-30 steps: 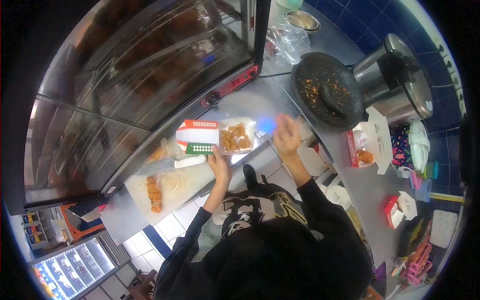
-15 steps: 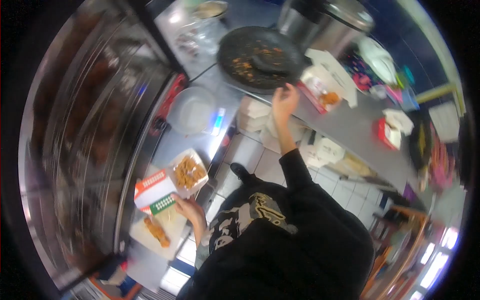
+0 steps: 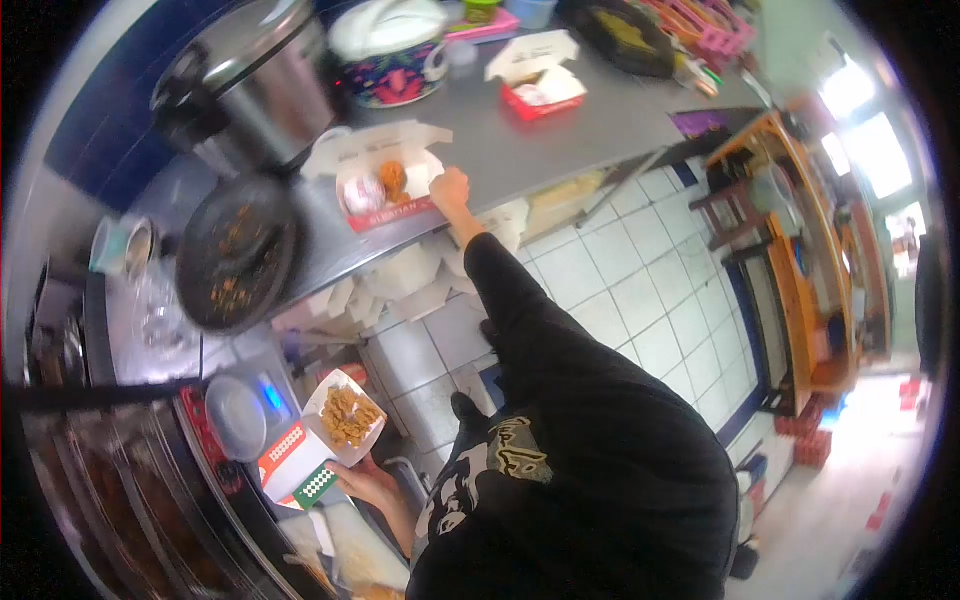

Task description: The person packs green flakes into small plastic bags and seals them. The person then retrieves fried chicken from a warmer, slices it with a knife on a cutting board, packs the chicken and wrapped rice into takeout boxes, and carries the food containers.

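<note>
My left hand (image 3: pixel 368 482) is closed on an open white box (image 3: pixel 312 408) with an orange and green lid flap, and fried pieces (image 3: pixel 349 416) lie inside it. My right hand (image 3: pixel 450 189) is at the right side of an open red and white box (image 3: pixel 390 212) on the grey counter; its fingers are curled, and what they hold, if anything, is too small to make out. In that box are a round wrapped item (image 3: pixel 364 194) and a fried piece (image 3: pixel 393 178). Below my left hand lies a cutting board (image 3: pixel 362 545) with a knife (image 3: pixel 322 532).
A stone mortar (image 3: pixel 240 254) and a steel cooker (image 3: pixel 262 95) stand at the upper left. Farther along the counter (image 3: pixel 620 125) are a flowered pot (image 3: pixel 388 70) and a small red box (image 3: pixel 545 97). A plastic bowl (image 3: pixel 236 418) sits beside the glass cabinet (image 3: pixel 115 490).
The view has swung toward the right-hand counter. My right hand has moved to the red and white box there, its fingers now curled. My left hand still holds its box.
</note>
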{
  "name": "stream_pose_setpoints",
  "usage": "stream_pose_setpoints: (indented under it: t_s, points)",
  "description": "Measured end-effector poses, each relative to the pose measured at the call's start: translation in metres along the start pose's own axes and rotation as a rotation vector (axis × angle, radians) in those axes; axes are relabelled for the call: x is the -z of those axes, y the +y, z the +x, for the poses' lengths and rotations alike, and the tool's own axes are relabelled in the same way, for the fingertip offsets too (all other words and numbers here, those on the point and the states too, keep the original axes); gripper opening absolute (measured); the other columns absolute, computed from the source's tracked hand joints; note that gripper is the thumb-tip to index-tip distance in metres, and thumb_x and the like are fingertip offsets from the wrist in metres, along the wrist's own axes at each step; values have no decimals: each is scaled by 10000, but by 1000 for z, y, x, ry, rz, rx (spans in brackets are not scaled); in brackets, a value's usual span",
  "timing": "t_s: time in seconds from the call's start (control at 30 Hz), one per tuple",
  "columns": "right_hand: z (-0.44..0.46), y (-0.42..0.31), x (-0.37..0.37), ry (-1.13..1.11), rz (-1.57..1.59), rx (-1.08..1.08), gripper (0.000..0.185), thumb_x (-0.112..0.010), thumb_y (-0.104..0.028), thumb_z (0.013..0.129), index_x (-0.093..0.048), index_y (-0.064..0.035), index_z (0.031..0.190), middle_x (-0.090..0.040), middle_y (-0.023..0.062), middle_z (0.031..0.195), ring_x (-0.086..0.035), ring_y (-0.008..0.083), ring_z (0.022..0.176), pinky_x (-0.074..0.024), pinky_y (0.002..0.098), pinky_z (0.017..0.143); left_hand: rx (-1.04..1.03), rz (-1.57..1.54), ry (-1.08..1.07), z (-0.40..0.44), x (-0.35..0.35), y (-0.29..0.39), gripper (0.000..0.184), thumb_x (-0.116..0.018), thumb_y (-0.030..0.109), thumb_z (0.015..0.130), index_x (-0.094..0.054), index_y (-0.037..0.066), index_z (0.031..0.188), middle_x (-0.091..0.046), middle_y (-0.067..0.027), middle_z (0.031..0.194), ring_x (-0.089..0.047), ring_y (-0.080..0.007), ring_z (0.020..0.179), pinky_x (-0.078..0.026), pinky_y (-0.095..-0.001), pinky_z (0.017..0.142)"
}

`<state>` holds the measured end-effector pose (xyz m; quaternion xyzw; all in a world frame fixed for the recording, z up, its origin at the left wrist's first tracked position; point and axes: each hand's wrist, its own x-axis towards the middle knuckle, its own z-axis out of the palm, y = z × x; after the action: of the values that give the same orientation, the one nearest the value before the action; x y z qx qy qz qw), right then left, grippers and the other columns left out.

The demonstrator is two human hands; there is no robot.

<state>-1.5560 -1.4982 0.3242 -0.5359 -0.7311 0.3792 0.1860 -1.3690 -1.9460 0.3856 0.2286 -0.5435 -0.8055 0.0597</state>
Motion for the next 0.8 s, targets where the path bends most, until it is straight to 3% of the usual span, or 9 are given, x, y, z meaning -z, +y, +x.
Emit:
stream_pose_setpoints:
  t_s: [0.1, 0.17, 0.23, 0.43, 0.57, 0.63, 0.73, 0.77, 0.8]
  points:
    - [-18, 28, 35, 61, 55, -23, 254, -538, -134, 815, -627, 52, 963, -630, 290, 997, -598, 457, 975, -484, 489, 846, -35, -5, -101, 0, 10, 9, 631, -525, 408, 959, -359, -56, 1353, -446, -199, 1353, -520, -295, 1186, -529, -417, 905]
    - [-18, 62, 70, 120, 23, 173, 251, -512, -148, 852, -594, 38, 1000, -621, 290, 978, -583, 457, 964, -464, 508, 804, -4, -12, -162, 1, 13, 15, 631, -527, 409, 958, -360, -54, 1354, -442, -201, 1358, -513, -298, 1196, -521, -422, 917]
    - [-40, 92, 116, 103, 50, 227, 246, -502, -159, 880, -562, 27, 1030, -613, 289, 943, -566, 468, 936, -443, 513, 774, 28, -11, -211, -7, 21, 30, 631, -529, 410, 957, -360, -51, 1354, -437, -202, 1363, -506, -300, 1205, -513, -427, 930]
    - [-83, 158, 357, 54, 379, 105, 230, -511, -191, 913, -539, 13, 1017, -612, 282, 914, -582, 461, 903, -442, 483, 771, 15, 49, -309, -169, -75, 112, 612, -524, 404, 962, -355, -42, 1346, -447, -206, 1352, -499, -305, 1213, -497, -424, 945]
    - [-164, 170, 557, 19, 511, 44, 216, -492, -177, 939, -554, 8, 1031, -626, 158, 861, -574, 228, 775, -460, 391, 701, 25, 5, -401, -313, -114, 193, 621, -538, 375, 961, -315, -37, 1370, -418, -217, 1373, -482, -312, 1228, -489, -462, 935]
    - [-185, 195, 680, 35, 512, 46, 219, -491, -184, 948, -562, 6, 1028, -615, 118, 865, -553, 169, 785, -462, 345, 678, 49, 6, -429, -408, -146, 227, 626, -553, 365, 955, -306, -22, 1381, -408, -208, 1385, -479, -310, 1230, -488, -471, 927]
    - [-192, 215, 807, 94, 697, -39, 221, -505, -191, 944, -564, 5, 1029, -601, 83, 834, -548, 165, 754, -458, 311, 636, 128, 37, -549, -494, -199, 251, 548, -520, 371, 970, -366, 10, 1353, -434, -160, 1372, -479, -284, 1229, -461, -456, 959]
    - [-239, 200, 824, 65, 786, -51, 218, -496, -207, 951, -559, -19, 1043, -593, 62, 849, -559, 148, 772, -477, 299, 609, 88, 62, -598, -517, -159, 313, 523, -528, 358, 970, -388, 7, 1331, -471, -159, 1330, -516, -269, 1182, -485, -435, 923]
    - [-249, 223, 866, 115, 817, -70, 216, -487, -223, 958, -553, -42, 1058, -584, 42, 863, -570, 130, 789, -496, 288, 583, 131, 70, -691, -549, -158, 312, 497, -536, 344, 969, -411, 3, 1309, -508, -158, 1288, -553, -254, 1136, -509, -414, 886]
